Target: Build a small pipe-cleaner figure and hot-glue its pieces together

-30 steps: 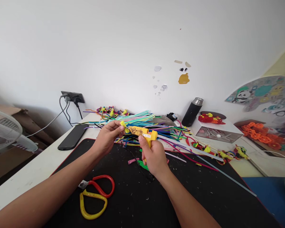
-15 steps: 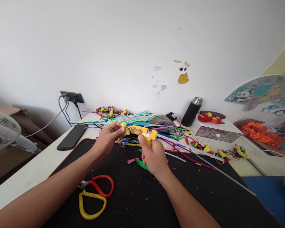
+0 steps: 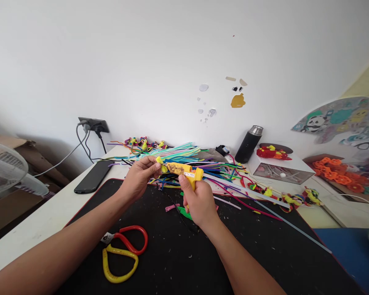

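Note:
My right hand (image 3: 199, 201) is wrapped round the handle of a yellow hot glue gun (image 3: 180, 169), its body stained brown. A long translucent glue stick (image 3: 246, 189) sticks out of the gun's back end toward the right. With fingertips pinched, my left hand (image 3: 142, 175) holds a small yellow fuzzy piece (image 3: 161, 164), which looks like bent pipe cleaner. The gun's nozzle end is at this piece; whether they touch is hard to tell. Below my hands, a green pipe-cleaner piece (image 3: 185, 213) and a pink one (image 3: 171, 207) lie on the black mat (image 3: 172, 254).
Scissors with red and yellow handles (image 3: 120, 275) lie front left. A phone (image 3: 94, 177) sits at the left. Behind my hands spreads a pile of pipe cleaners (image 3: 178, 152). A black flask (image 3: 248, 145), a white box (image 3: 298, 176) and small pipe-cleaner figures (image 3: 292, 200) stand right.
Both hands stay almost in place. The yellow piece in my left hand has tilted or shifted slightly up and left at the nozzle.

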`<state>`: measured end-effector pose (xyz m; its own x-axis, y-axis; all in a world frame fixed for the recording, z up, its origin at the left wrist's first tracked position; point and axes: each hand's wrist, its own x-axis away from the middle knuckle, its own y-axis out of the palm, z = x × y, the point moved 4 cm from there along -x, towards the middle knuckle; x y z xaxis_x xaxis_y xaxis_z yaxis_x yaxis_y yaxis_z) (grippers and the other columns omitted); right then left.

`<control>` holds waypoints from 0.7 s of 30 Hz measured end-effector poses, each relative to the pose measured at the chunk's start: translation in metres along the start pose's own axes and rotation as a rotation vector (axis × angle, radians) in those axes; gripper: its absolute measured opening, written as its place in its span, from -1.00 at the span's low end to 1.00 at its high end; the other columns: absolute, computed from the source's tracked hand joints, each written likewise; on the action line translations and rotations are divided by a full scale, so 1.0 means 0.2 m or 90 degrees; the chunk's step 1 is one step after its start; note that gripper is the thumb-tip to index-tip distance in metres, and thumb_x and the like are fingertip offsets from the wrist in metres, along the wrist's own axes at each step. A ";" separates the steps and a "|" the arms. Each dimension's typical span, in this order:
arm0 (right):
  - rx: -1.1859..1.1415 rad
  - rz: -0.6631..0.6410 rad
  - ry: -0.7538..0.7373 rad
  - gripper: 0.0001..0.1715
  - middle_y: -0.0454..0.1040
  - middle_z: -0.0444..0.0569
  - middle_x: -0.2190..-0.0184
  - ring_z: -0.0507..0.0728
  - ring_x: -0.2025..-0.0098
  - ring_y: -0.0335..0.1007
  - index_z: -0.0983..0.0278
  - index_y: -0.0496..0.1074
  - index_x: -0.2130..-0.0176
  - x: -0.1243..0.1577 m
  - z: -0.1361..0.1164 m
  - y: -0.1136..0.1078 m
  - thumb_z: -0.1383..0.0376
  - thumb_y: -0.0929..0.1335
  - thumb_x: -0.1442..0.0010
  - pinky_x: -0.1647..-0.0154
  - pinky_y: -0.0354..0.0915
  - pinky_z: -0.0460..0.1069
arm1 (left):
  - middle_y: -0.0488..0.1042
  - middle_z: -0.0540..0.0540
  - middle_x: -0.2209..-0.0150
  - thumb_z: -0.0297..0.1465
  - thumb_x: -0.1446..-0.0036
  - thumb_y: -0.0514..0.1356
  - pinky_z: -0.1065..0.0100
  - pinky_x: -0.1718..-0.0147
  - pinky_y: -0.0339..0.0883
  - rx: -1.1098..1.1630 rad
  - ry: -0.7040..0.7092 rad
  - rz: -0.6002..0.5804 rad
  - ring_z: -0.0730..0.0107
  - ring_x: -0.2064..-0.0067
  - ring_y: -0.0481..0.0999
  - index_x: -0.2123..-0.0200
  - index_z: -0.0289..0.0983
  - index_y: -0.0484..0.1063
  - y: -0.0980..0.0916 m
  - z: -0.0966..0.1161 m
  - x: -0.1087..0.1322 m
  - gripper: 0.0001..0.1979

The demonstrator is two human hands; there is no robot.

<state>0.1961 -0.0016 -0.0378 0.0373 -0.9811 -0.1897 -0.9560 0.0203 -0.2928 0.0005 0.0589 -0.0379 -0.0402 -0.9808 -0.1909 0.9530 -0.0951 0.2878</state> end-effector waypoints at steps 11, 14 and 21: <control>0.021 0.002 0.008 -0.19 0.21 -0.13 0.81 0.05 0.71 0.20 0.17 0.23 0.66 0.01 0.00 -0.01 -0.27 0.23 -0.37 0.63 0.10 -0.05 | 0.51 0.01 0.49 -0.24 0.10 0.59 0.44 0.46 0.24 0.028 0.009 0.017 0.49 0.49 0.36 0.37 -0.26 0.58 0.00 0.01 0.00 -0.66; 0.027 0.001 0.000 -0.20 0.22 -0.12 0.80 0.06 0.70 0.20 0.17 0.23 0.65 0.01 0.00 0.00 -0.28 0.22 -0.36 0.64 0.09 -0.05 | 0.51 0.00 0.49 -0.25 0.09 0.59 0.43 0.47 0.23 0.031 0.014 0.017 0.49 0.49 0.35 0.37 -0.27 0.59 -0.01 0.01 0.00 -0.68; 0.027 0.013 -0.008 -0.21 0.24 -0.11 0.78 0.06 0.69 0.21 0.17 0.22 0.64 -0.01 0.00 -0.01 -0.29 0.22 -0.35 0.64 0.08 -0.04 | 0.52 0.00 0.50 -0.23 0.09 0.59 0.44 0.47 0.22 0.034 0.014 0.010 0.49 0.49 0.36 0.36 -0.27 0.60 -0.02 0.01 0.00 -0.66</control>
<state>0.1987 0.0001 -0.0375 0.0225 -0.9778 -0.2083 -0.9432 0.0484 -0.3288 -0.0034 0.0595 -0.0368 -0.0175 -0.9782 -0.2069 0.9360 -0.0888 0.3407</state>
